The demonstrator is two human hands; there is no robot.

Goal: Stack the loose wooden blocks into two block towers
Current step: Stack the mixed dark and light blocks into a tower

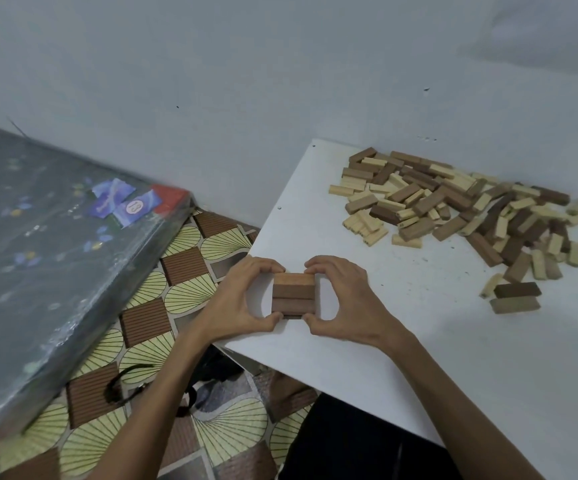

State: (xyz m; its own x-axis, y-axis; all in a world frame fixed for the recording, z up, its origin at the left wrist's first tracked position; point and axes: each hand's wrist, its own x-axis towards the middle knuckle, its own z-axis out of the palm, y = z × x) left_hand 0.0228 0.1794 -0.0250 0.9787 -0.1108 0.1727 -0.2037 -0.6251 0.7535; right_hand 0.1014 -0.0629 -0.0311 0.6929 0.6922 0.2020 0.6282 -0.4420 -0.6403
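Three brown blocks [293,294] lay flush side by side, near-left; loose pile [460,207] sprawled far right.

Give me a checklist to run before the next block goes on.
1. Stack top blocks flush: ok.
2. Lower layers squared: cannot tell, hidden.
3. Left hand and right hand steadying the stack: ok, both pinch it.
4. A hand free to fetch: not ok.
5. Pile on the table, to the right: ok.
6. Second tower begun: not ok, none visible.

Head-worn camera — angled down, close over table [419,348].
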